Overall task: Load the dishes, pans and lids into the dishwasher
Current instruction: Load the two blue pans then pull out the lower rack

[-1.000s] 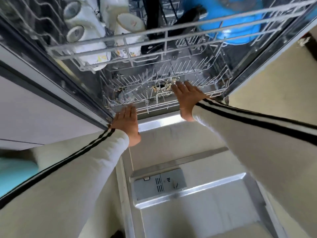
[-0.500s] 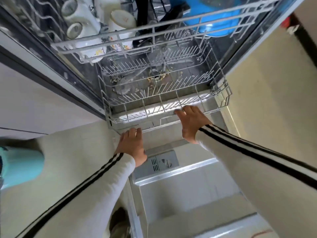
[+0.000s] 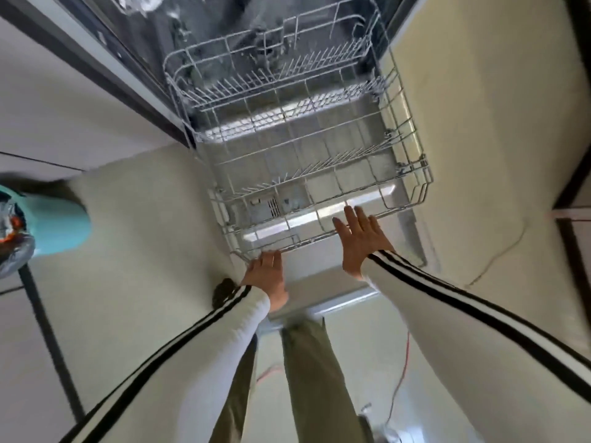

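The dishwasher's empty white wire lower rack (image 3: 412, 145) stands pulled out over the lowered door (image 3: 339, 298). My left hand (image 3: 267, 276) is at the rack's front left corner, its fingers curled over the front rim. To its right, my right hand (image 3: 359, 241) lies on the same front rim with fingers straight and spread. No dishes, pans or lids show in the rack. The dishwasher tub (image 3: 224, 33) behind it is dark and blurred.
A teal bin (image 3: 60, 225) with a grey bag stands on the floor at the left. Pale cabinet fronts (image 3: 48, 100) run along the left. A red cable (image 3: 404, 369) lies on the floor by my olive-trousered legs (image 3: 313, 378).
The lower rack has slid out of the tub toward me with both hands on its front rim. The view has tipped down, so the loaded upper rack has left the picture.
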